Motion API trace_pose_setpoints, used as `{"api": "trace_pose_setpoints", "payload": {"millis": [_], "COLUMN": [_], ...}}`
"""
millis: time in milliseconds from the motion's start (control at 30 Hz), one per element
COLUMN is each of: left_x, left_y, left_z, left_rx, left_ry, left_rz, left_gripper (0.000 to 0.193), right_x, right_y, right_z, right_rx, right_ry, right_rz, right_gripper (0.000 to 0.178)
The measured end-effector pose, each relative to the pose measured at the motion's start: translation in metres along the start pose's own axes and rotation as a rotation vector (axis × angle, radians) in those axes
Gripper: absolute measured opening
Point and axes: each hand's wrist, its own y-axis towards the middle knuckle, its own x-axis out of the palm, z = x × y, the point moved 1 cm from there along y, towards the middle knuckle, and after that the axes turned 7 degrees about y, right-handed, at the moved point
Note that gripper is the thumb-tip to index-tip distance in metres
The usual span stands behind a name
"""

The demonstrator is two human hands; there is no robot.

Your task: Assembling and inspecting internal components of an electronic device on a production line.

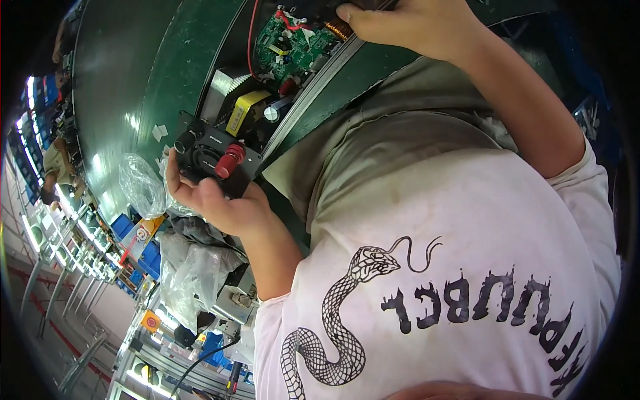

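An uncovered electronic power unit lies across the green bench in front of me. Its metal case [313, 93] holds a green circuit board [293, 50], a yellow-wrapped transformer [245, 113], a finned heat sink [225, 85] and a copper coil [339, 29]. At its left end stands a black end panel [241, 148] with a red terminal [231, 161] and a black terminal [189, 137]. My left hand [217, 200] is closed around this panel. My right hand [407, 25] grips the case's opposite end, thumb on top; its other fingers are partly hidden at the picture's upper edge.
Clear plastic bags [197, 277] lie left of my left arm, near a metal fixture [235, 304]. The green bench top [133, 73] stretches away to the left, with a white scrap [160, 131] on it. Blue bins [151, 259] and a distant person [59, 167] are beyond.
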Motion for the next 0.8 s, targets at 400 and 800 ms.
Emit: {"api": "trace_pose_setpoints", "payload": {"millis": [400, 800], "left_x": [-0.041, -0.045], "left_y": [-0.003, -0.010], "left_z": [-0.012, -0.037], "left_rx": [0.211, 0.230], "left_ry": [0.653, 0.313], "left_rz": [-0.290, -0.115], "left_gripper": [0.094, 0.070], "right_x": [-0.006, -0.014], "right_y": [-0.003, -0.002], "right_z": [0.008, 0.016], "right_rx": [-0.054, -0.076], "right_ry": [-0.004, 0.010], "right_rz": [-0.063, -0.131], "right_gripper": [0.055, 0.062]}}
